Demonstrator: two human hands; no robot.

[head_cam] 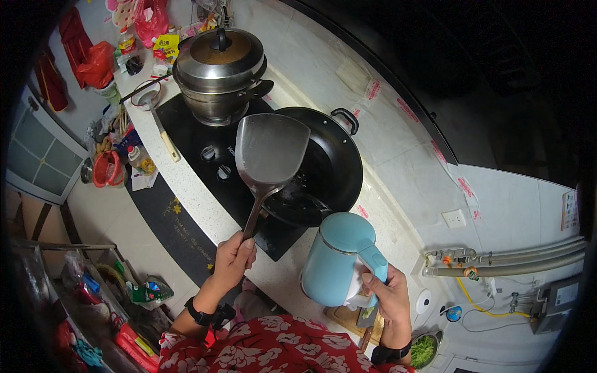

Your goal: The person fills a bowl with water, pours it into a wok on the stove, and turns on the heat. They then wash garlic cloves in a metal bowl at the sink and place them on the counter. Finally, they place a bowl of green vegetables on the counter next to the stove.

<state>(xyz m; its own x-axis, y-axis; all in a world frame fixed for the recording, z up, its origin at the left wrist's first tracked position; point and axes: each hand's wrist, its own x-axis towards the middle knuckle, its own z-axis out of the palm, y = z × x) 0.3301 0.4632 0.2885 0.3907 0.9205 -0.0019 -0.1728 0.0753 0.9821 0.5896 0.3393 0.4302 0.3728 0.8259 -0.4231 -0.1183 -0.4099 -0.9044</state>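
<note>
My left hand (235, 261) grips the handle of a metal wok spatula (272, 149), its broad blade raised over the left part of a black wok (343, 163). A light blue electric kettle (326, 261) is in my right hand (389, 296), which is closed around its handle. The kettle's lid is down, and its far end is beside the near rim of the wok. Some liquid shows in the wok, which stands on a black cooktop (196, 140). Part of the wok's inside is hidden behind the spatula and the kettle.
A lidded steel steamer pot (214, 74) stands on the far burner. A ladle (167, 142) leans from a bowl (140, 95) on the white counter (182, 186). Near my right arm lie a cutting board (343, 317), a cleaver (367, 319) and a bowl of chopped greens (423, 350).
</note>
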